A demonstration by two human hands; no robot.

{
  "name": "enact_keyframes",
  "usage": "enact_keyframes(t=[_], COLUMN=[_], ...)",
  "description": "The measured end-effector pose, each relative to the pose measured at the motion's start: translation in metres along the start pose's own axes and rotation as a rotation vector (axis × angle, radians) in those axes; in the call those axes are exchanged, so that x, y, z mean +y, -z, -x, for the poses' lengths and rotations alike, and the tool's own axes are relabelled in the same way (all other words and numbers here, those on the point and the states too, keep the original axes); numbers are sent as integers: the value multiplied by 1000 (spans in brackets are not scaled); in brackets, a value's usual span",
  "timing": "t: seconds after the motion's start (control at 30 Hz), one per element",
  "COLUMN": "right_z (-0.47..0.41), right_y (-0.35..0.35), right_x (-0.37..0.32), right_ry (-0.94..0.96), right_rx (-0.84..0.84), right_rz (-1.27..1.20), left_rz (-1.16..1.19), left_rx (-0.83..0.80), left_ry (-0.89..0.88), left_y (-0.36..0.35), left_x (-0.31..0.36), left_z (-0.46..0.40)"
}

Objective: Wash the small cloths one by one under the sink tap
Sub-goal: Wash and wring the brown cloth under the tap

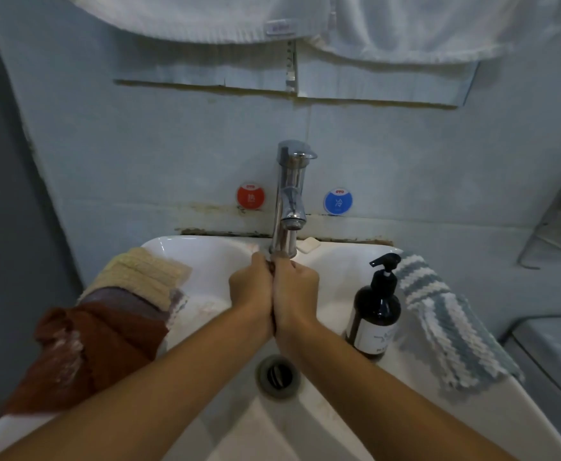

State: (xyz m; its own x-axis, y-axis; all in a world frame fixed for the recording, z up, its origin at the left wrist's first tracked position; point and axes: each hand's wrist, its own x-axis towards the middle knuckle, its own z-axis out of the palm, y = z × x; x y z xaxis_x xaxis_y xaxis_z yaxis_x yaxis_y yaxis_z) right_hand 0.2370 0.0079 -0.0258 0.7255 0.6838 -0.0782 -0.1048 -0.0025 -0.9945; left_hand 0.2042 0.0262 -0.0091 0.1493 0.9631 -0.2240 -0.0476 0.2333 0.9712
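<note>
Fingers [259, 261] of both hands curl inward, knuckles pressed together directly below the tap [289, 197] spout. Your left hand [251, 284] and right hand [295, 287] squeeze something between them; only a dark sliver shows at the seam, so you cannot confirm from here that it is a cloth, though the task suggests one is wrung there. No water stream is visible below the spout.

Positions relative to the tap: stack of cloths [132, 294] (cream on top, grey-purple, then rust-brown) left of it, draped over the sink [206, 257] rim. Striped cloth [445, 317] right of it, also on the rim. Pump bottle [375, 314] between the tap and the striped cloth, near your right wrist. Soap bar [308, 244] just beside the tap base. Drain [277, 375] below your wrists, towards you.

Risks, as judged:
- The rust-brown cloth hangs well over the outer edge of the rim; a nudge from your left forearm likely drags it, and perhaps the stack, to the floor.
- Your right elbow swinging outward could tip the bottle, which stands on a narrow ledge.
- Hands sit very close to the tap base; lifting sharply may knock your knuckles against it.
- If the held item slips, it falls towards the open drain.
- Washed and unwashed cloths may get mixed if you set this one back to the left.
</note>
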Motion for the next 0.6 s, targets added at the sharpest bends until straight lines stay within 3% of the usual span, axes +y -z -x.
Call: enact_keyframes(t=[0.13, 0.27, 0.4, 0.6], right_z=[-7, -10, -30, -8], right_y=[-7, -13, -12, -1], right_x=[6, 11, 29, 5], right_ry=[-65, -83, -155, 41], right_rx=[-103, 19, -64, 8], right_rz=[68, -5, -30, -17], left_rz=[0, 97, 9, -9], left_rx=[44, -17, 13, -49], left_ry=[-18, 93, 45, 35], left_y=[-4, 2, -5, -1], left_x=[-4, 1, -7, 0], left_z=[12, -1, 5, 0])
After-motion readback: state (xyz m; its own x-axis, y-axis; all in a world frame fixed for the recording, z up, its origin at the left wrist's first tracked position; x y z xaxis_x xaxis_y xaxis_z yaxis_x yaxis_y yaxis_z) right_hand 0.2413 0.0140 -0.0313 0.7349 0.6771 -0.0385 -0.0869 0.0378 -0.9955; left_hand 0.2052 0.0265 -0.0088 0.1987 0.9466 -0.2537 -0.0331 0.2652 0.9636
